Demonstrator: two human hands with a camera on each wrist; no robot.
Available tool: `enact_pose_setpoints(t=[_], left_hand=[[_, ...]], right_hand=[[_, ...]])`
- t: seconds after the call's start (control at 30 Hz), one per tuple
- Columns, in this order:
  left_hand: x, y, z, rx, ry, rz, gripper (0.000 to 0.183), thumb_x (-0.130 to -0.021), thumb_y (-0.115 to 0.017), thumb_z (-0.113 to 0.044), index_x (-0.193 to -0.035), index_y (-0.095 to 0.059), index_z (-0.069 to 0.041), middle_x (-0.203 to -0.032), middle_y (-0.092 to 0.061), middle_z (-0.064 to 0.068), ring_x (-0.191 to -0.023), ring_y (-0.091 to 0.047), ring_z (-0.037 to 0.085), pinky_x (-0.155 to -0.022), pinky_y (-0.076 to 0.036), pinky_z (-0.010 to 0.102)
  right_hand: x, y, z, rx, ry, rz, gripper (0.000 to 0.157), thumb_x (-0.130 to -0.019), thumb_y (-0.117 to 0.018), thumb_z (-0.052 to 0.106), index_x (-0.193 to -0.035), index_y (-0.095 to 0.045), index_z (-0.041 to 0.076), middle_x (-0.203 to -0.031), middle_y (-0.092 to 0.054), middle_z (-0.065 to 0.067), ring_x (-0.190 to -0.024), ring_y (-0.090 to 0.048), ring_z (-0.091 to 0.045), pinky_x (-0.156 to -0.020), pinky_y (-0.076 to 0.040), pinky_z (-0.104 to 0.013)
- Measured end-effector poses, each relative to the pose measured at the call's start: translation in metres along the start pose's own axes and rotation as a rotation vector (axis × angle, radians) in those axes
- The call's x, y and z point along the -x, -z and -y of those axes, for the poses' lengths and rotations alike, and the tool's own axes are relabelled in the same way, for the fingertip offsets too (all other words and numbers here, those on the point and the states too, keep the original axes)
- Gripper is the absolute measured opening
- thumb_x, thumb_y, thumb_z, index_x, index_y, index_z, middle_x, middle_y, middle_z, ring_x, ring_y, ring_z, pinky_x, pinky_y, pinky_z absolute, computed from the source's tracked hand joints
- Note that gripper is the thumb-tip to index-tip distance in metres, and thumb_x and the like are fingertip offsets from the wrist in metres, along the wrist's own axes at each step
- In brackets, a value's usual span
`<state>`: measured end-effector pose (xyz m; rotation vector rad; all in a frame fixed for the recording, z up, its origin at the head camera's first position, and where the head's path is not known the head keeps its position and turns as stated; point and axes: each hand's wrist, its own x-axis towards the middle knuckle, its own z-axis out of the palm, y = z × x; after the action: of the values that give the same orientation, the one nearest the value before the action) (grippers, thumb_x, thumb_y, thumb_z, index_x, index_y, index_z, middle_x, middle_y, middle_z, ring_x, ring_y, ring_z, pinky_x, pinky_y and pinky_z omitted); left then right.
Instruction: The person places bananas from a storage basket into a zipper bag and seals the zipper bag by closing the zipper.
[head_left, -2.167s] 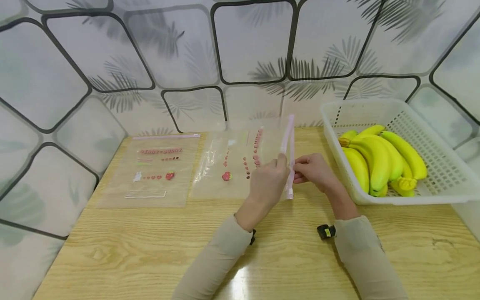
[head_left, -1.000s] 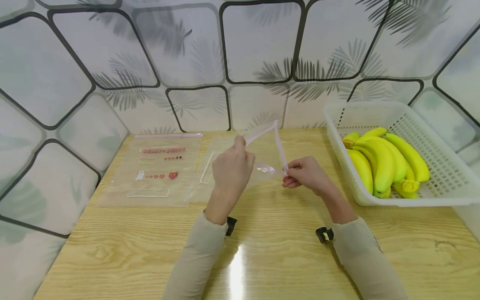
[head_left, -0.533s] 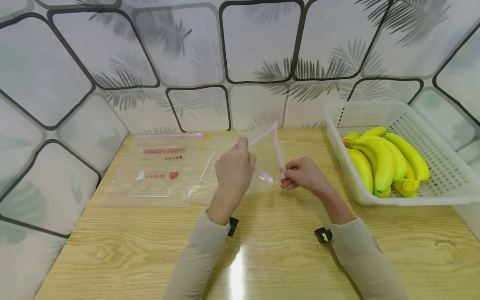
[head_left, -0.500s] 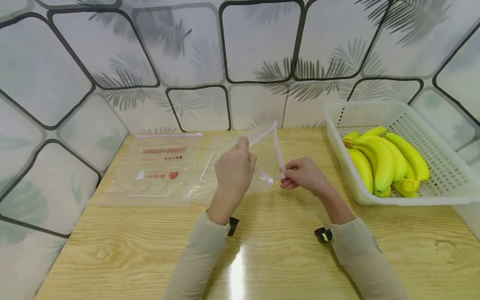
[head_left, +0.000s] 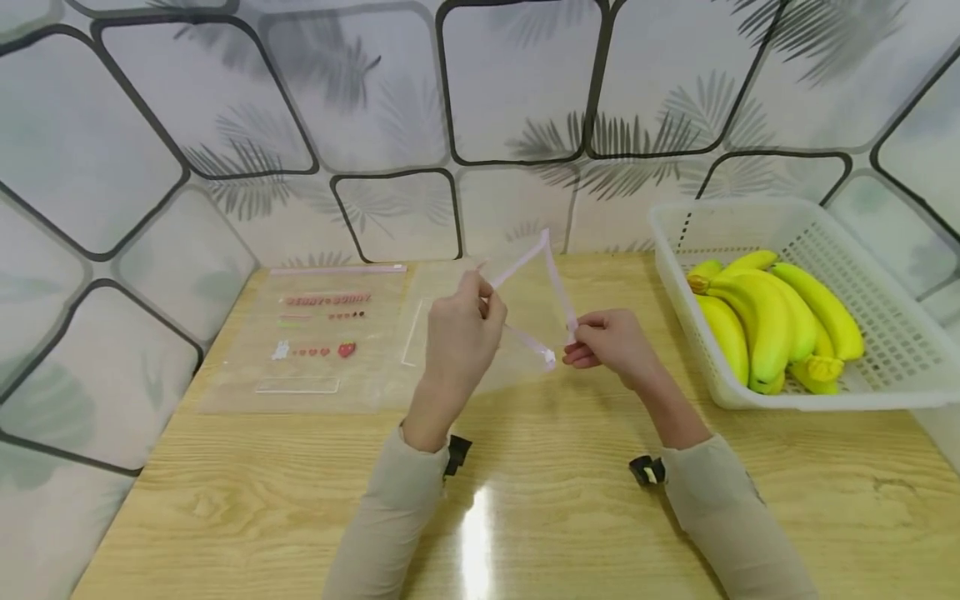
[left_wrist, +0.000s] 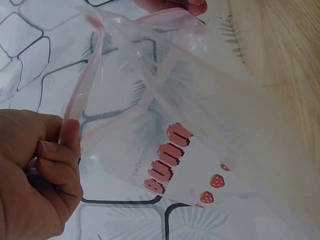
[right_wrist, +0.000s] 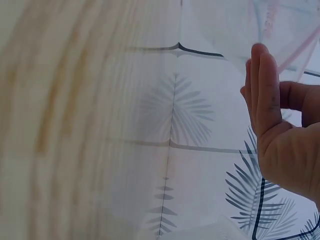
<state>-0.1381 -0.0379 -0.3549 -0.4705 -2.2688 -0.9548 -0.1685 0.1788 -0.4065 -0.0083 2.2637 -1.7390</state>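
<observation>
A clear zip bag (left_wrist: 165, 100) with pink zip edges and red printed letters stands with its mouth spread wide between my hands. My left hand (head_left: 462, 337) pinches one pink edge; in the left wrist view the left thumb and fingers (left_wrist: 55, 165) close on that strip. My right hand (head_left: 611, 346) pinches the opposite pink edge between thumb and fingers. A white slider shows at the near corner of the mouth, beside the right fingertips. The bag's lower part lies toward the left, partly hidden behind my left hand. Nothing shows inside it.
A second clear zip bag (head_left: 307, 333), printed with a bunny and strawberry, lies flat at the left. At the right stands a white plastic basket (head_left: 892, 350) holding several yellow bananas (head_left: 757, 321). A patterned curtain (head_left: 517, 92) rises behind the wooden table (head_left: 555, 508).
Since the earliest frame, my left hand has moved left with its edge, spreading the bag's mouth. In the last half second the left fingers shifted slightly on the strip and the mouth widened a little.
</observation>
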Motion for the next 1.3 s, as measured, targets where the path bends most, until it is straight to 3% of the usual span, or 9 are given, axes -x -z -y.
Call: enact_pose_setpoints(t=[0.1, 0.2, 0.43, 0.6, 0.77, 0.93, 1.17, 1.3], left_hand=[[0.001, 0.001, 0.000, 0.076, 0.050, 0.046, 0.014, -0.091, -0.054, 0.006, -0.103, -0.061, 0.009, -0.053, -0.060, 0.007, -0.036, -0.056, 0.013, -0.032, -0.028, 0.014], [0.002, 0.000, 0.002, 0.116, 0.070, 0.049, 0.022, -0.093, -0.051, 0.005, -0.112, -0.061, 0.011, -0.051, -0.058, 0.007, -0.037, -0.057, 0.013, -0.031, -0.029, 0.015], [0.002, -0.006, 0.004, 0.211, 0.095, -0.004, 0.018, -0.098, -0.048, 0.003, -0.106, -0.062, 0.011, -0.058, -0.065, 0.012, -0.041, -0.061, 0.017, -0.036, -0.043, 0.015], [0.003, -0.008, 0.006, 0.240, 0.126, -0.035, 0.017, -0.098, -0.048, 0.002, -0.105, -0.062, 0.009, -0.060, -0.066, 0.012, -0.042, -0.061, 0.018, -0.035, -0.042, 0.015], [0.002, -0.009, 0.007, 0.217, 0.105, -0.064, 0.016, -0.097, -0.049, 0.002, -0.102, -0.063, 0.009, -0.058, -0.065, 0.011, -0.048, -0.065, 0.019, -0.032, -0.030, 0.015], [0.002, -0.009, 0.008, 0.241, 0.116, -0.047, 0.016, -0.097, -0.050, 0.002, -0.104, -0.062, 0.009, -0.058, -0.065, 0.011, -0.047, -0.064, 0.019, -0.033, -0.034, 0.015], [0.002, -0.009, 0.009, 0.266, 0.135, -0.023, 0.017, -0.099, -0.050, 0.001, -0.107, -0.062, 0.009, -0.060, -0.067, 0.012, -0.044, -0.063, 0.019, -0.034, -0.041, 0.019], [0.002, -0.008, 0.009, 0.267, 0.136, -0.017, 0.017, -0.099, -0.050, 0.001, -0.108, -0.062, 0.009, -0.061, -0.067, 0.012, -0.044, -0.062, 0.018, -0.035, -0.042, 0.020]], right_hand=[[0.001, -0.001, 0.001, -0.043, 0.002, -0.044, 0.039, -0.098, -0.048, 0.002, -0.129, -0.051, -0.020, -0.081, -0.071, -0.014, -0.065, -0.071, -0.011, -0.065, -0.061, -0.028], [0.001, -0.001, 0.001, -0.059, 0.018, -0.064, 0.038, -0.098, -0.049, 0.002, -0.129, -0.050, -0.021, -0.082, -0.071, -0.015, -0.065, -0.071, -0.011, -0.064, -0.061, -0.028], [0.003, 0.000, 0.004, -0.097, 0.046, -0.070, 0.039, -0.098, -0.050, 0.003, -0.129, -0.050, -0.020, -0.078, -0.071, -0.010, -0.063, -0.071, -0.010, -0.063, -0.060, -0.026], [0.005, -0.001, 0.006, -0.059, 0.062, -0.030, 0.040, -0.100, -0.053, 0.009, -0.130, -0.051, -0.019, -0.091, -0.071, -0.022, -0.066, -0.072, -0.012, -0.065, -0.061, -0.027], [0.011, -0.001, 0.010, 0.037, 0.052, -0.002, 0.044, -0.102, -0.051, 0.015, -0.137, -0.049, -0.013, -0.117, -0.064, -0.033, -0.075, -0.073, -0.018, -0.071, -0.061, -0.032], [0.019, 0.003, 0.016, 0.154, 0.088, -0.020, 0.048, -0.101, -0.049, 0.013, -0.142, -0.043, -0.010, -0.122, -0.061, -0.033, -0.086, -0.074, -0.029, -0.074, -0.061, -0.037], [0.042, 0.027, 0.036, 0.391, 0.214, -0.178, 0.046, -0.102, -0.048, 0.020, -0.142, -0.048, -0.004, -0.117, -0.064, -0.025, -0.097, -0.069, -0.034, -0.075, -0.059, -0.035], [0.055, 0.050, 0.044, 0.518, 0.250, -0.306, 0.045, -0.103, -0.049, 0.026, -0.139, -0.052, -0.002, -0.123, -0.062, -0.023, -0.108, -0.061, -0.037, -0.082, -0.053, -0.045]])
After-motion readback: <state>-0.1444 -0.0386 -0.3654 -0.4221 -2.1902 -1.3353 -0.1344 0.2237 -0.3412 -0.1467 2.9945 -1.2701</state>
